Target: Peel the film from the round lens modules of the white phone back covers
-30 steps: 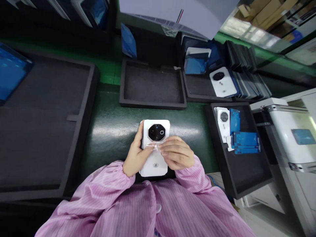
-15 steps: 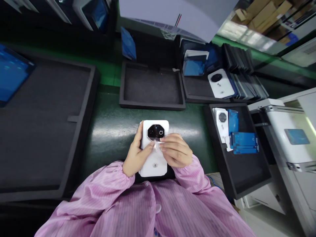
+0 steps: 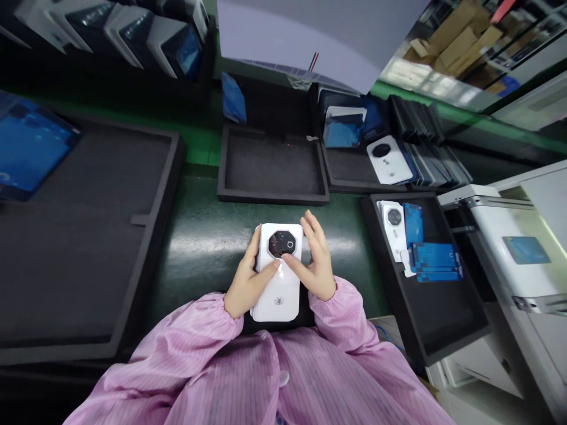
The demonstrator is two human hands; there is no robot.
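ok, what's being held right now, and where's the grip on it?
Left hand holds the white panel stack by its left edge, thumb on its face below the dark camera block. Right hand: thumb at the block's lower edge, no closed grip.

The person's garment (image 3: 230, 378), as I view it remotely, is lilac-pink with fine darker stripes and bears a pale round button (image 3: 284, 378) at the front, its loose left sleeve (image 3: 186, 330) and right sleeve (image 3: 348, 316) ending in gathered cuffs at the bare left hand (image 3: 246, 284) and right hand (image 3: 316, 262).
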